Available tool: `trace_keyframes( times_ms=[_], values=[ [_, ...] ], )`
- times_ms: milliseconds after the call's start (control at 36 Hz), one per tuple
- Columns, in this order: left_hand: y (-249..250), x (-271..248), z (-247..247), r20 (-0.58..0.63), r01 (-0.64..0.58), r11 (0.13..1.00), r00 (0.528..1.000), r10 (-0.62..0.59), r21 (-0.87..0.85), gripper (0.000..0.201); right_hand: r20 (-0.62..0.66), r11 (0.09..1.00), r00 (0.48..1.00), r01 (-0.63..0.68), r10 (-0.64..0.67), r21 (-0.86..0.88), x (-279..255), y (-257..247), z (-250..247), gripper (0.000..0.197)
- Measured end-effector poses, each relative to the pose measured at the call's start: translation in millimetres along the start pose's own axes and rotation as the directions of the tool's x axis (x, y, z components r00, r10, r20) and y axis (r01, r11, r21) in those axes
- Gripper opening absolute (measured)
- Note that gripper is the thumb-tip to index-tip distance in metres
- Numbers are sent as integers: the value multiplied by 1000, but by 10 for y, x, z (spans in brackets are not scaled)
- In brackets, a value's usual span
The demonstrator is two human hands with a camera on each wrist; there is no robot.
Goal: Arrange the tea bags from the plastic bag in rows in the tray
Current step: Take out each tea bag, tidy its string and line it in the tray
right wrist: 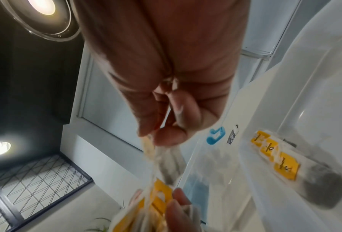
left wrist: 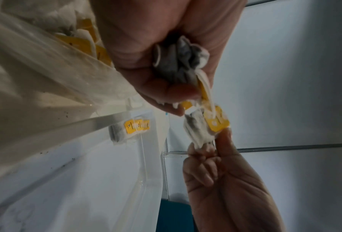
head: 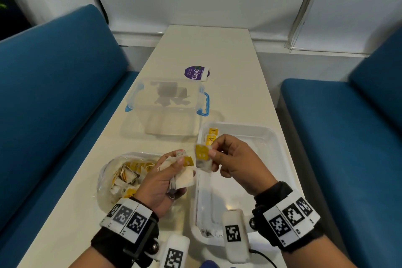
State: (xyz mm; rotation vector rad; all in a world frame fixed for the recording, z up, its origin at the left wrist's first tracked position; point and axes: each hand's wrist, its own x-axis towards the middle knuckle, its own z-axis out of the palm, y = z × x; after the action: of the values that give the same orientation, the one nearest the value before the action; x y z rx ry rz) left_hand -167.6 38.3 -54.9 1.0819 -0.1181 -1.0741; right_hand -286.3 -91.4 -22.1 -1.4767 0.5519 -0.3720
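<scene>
My left hand [head: 171, 172] grips a bunch of tea bags [head: 185, 177] with yellow tags above the table, beside the clear plastic bag [head: 121, 178] that holds several more. My right hand [head: 214, 153] pinches a single tea bag [head: 203, 158] by its yellow tag, close to the bunch, over the left edge of the white tray [head: 276, 143]. Three tea bags [right wrist: 281, 163] lie in a row at the tray's far left corner [head: 212, 136]. In the left wrist view the bunch [left wrist: 178, 62] is crumpled in my palm and the single bag [left wrist: 201, 127] hangs between both hands.
A clear storage box [head: 169, 104] with blue latches stands behind the plastic bag. A purple round label [head: 196, 73] lies farther back on the cream table [head: 217, 45]. Blue sofas [head: 54, 85] flank the table on both sides.
</scene>
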Motion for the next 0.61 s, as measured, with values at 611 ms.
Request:
trace_keyframes(
  times_ms=[611],
  values=[
    [33,31,74,46,-142,988,989,139,60,39,1,993,1000,-3,3,119,67,125,108,9]
  ],
)
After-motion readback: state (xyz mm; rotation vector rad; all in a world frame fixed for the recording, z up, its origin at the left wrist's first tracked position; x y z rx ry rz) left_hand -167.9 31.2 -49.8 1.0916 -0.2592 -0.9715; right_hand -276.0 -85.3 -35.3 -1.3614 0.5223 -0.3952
